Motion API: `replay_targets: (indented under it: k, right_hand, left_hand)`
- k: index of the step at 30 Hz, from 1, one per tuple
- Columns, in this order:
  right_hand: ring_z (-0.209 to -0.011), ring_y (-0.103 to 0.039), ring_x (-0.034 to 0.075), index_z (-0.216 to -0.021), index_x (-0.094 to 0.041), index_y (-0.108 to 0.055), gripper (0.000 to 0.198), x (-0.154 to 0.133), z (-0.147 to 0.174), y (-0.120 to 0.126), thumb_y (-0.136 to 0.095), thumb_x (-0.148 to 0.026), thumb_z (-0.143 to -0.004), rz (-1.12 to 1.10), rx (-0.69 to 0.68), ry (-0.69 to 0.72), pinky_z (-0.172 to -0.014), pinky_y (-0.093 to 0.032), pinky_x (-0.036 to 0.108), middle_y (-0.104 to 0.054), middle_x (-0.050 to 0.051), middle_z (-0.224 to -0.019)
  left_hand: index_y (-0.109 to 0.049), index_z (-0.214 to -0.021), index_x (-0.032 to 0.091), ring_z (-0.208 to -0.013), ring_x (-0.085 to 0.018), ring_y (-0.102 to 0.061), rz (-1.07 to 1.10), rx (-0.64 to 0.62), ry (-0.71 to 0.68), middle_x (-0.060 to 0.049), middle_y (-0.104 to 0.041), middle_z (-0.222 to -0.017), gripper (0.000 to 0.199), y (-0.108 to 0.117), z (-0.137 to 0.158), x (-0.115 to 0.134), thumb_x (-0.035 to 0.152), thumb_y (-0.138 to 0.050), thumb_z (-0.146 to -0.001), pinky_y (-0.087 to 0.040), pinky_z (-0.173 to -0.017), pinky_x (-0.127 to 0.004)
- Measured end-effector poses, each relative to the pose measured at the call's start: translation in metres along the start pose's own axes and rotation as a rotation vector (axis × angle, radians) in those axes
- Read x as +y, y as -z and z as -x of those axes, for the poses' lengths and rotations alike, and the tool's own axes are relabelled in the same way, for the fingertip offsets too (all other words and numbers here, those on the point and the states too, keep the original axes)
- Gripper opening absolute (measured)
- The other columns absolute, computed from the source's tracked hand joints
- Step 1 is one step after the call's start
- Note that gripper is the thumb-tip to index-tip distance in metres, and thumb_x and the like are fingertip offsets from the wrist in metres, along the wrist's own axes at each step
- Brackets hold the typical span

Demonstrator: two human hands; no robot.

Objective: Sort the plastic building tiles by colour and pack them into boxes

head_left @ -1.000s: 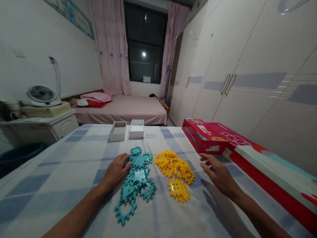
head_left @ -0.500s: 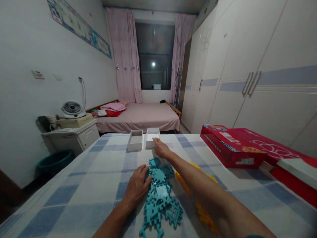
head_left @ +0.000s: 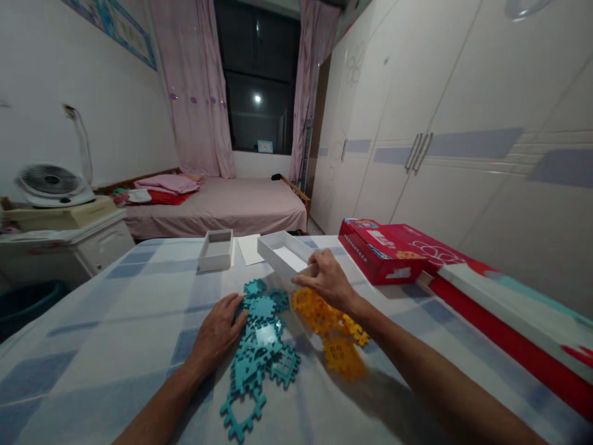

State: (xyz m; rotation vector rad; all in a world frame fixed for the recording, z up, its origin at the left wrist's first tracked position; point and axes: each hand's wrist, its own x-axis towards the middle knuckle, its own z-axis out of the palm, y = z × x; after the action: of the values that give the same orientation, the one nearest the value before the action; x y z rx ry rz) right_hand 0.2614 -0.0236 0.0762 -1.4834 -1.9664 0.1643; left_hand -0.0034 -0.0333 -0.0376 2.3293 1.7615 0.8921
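Note:
My right hand grips the near right corner of a shallow white box, which is tilted and raised over the table. Below that hand lie yellow interlocking plastic pieces, partly covered by the wrist. My left hand rests on the cloth with its fingers spread, the fingertips against the left side of a long heap of teal interlocking plastic pieces. A second white box stands upright at the back left, its inside showing.
A flat white sheet lies between the two boxes. At the right are a red box and a long red-and-white box part. The table wears a blue-and-white checked cloth; a bed stands beyond.
My right hand has pulled the white box up and to the right, uncovering the white sheet. The left hand stays at the teal pieces. The view has turned to the right.

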Motion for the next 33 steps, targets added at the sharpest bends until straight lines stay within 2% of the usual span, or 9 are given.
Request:
replay_targets:
  k: [4, 7, 11, 14, 21, 25, 27, 29, 33]
  right_hand:
    - [-0.075, -0.053, 0.013, -0.082, -0.021, -0.053, 0.027, 0.034, 0.096, 0.064, -0.065, -0.045, -0.077, -0.055, 0.089, -0.065, -0.070, -0.049, 0.027, -0.048, 0.002, -0.089]
    - [-0.075, -0.055, 0.013, -0.081, -0.022, -0.053, 0.022, 0.068, 0.164, 0.095, -0.063, -0.041, -0.079, 0.041, 0.198, -0.181, -0.068, -0.050, 0.027, -0.047, 0.001, -0.091]
    - [-0.074, -0.056, 0.014, -0.081, -0.022, -0.054, 0.024, 0.117, 0.227, 0.115, -0.063, -0.045, -0.077, 0.199, 0.373, -0.277, -0.067, -0.052, 0.029, -0.046, 0.002, -0.092]
    - [-0.077, -0.057, 0.016, -0.084, -0.022, -0.055, 0.028, 0.147, 0.248, 0.118, -0.063, -0.048, -0.077, 0.283, 0.427, -0.301, -0.072, -0.053, 0.032, -0.046, 0.003, -0.095]
    - [-0.087, -0.057, 0.022, -0.089, -0.021, -0.055, 0.034, 0.176, 0.241, 0.121, -0.055, -0.054, -0.079, 0.395, 0.421, -0.332, -0.076, -0.053, 0.038, -0.048, 0.008, -0.100]
    - [-0.112, -0.047, 0.034, -0.106, -0.018, -0.054, 0.049, 0.153, 0.221, 0.125, -0.048, -0.059, -0.081, 0.579, 0.488, -0.288, -0.086, -0.048, 0.049, -0.046, 0.017, -0.117]
    - [-0.116, -0.046, 0.033, -0.112, -0.018, -0.053, 0.049, 0.132, 0.204, 0.118, -0.046, -0.057, -0.084, 0.541, 0.491, -0.223, -0.091, -0.045, 0.050, -0.047, 0.017, -0.121]
    - [-0.116, -0.047, 0.028, -0.118, -0.020, -0.051, 0.046, 0.109, 0.182, 0.101, -0.048, -0.052, -0.085, 0.390, 0.370, -0.128, -0.095, -0.043, 0.047, -0.049, 0.014, -0.122]
    - [-0.126, -0.041, 0.026, -0.132, -0.023, -0.045, 0.057, 0.077, 0.130, 0.053, -0.053, -0.052, -0.083, 0.185, -0.044, -0.042, -0.103, -0.036, 0.047, -0.042, 0.012, -0.138]
  left_hand:
    - [-0.060, -0.113, 0.017, -0.115, -0.025, -0.056, -0.014, 0.017, -0.025, -0.011, -0.062, -0.121, 0.047, -0.004, -0.001, -0.008, 0.047, -0.038, -0.085, -0.042, -0.102, -0.043]
    - [-0.060, -0.113, 0.017, -0.114, -0.024, -0.057, -0.033, 0.016, -0.043, -0.011, -0.063, -0.120, 0.048, -0.006, -0.002, -0.012, 0.048, -0.037, -0.085, -0.043, -0.102, -0.041]
    - [-0.060, -0.114, 0.015, -0.114, -0.025, -0.057, -0.070, -0.004, -0.057, -0.013, -0.062, -0.121, 0.054, -0.007, -0.004, -0.019, 0.052, -0.034, -0.085, -0.043, -0.102, -0.041]
    - [-0.061, -0.112, 0.014, -0.113, -0.025, -0.059, -0.083, -0.015, -0.066, -0.013, -0.063, -0.120, 0.055, -0.008, -0.007, -0.024, 0.054, -0.034, -0.084, -0.044, -0.101, -0.040]
    - [-0.061, -0.111, 0.015, -0.110, -0.025, -0.060, -0.079, 0.010, -0.068, -0.012, -0.065, -0.118, 0.052, -0.006, -0.006, -0.021, 0.051, -0.035, -0.084, -0.046, -0.099, -0.041]
    - [-0.061, -0.111, 0.016, -0.112, -0.024, -0.059, -0.073, 0.010, -0.056, -0.011, -0.064, -0.119, 0.049, -0.003, -0.004, -0.014, 0.049, -0.036, -0.084, -0.045, -0.100, -0.039]
    - [-0.061, -0.112, 0.017, -0.114, -0.023, -0.058, -0.069, 0.009, -0.051, -0.010, -0.064, -0.119, 0.049, -0.002, -0.003, -0.012, 0.049, -0.036, -0.084, -0.044, -0.101, -0.039]
    - [-0.061, -0.112, 0.016, -0.115, -0.024, -0.057, -0.063, 0.001, -0.048, -0.011, -0.063, -0.120, 0.050, -0.002, -0.003, -0.012, 0.050, -0.036, -0.084, -0.043, -0.102, -0.040]
    - [-0.061, -0.112, 0.015, -0.114, -0.026, -0.057, -0.056, -0.006, -0.046, -0.012, -0.063, -0.120, 0.051, -0.001, -0.003, -0.010, 0.050, -0.035, -0.085, -0.043, -0.101, -0.042]
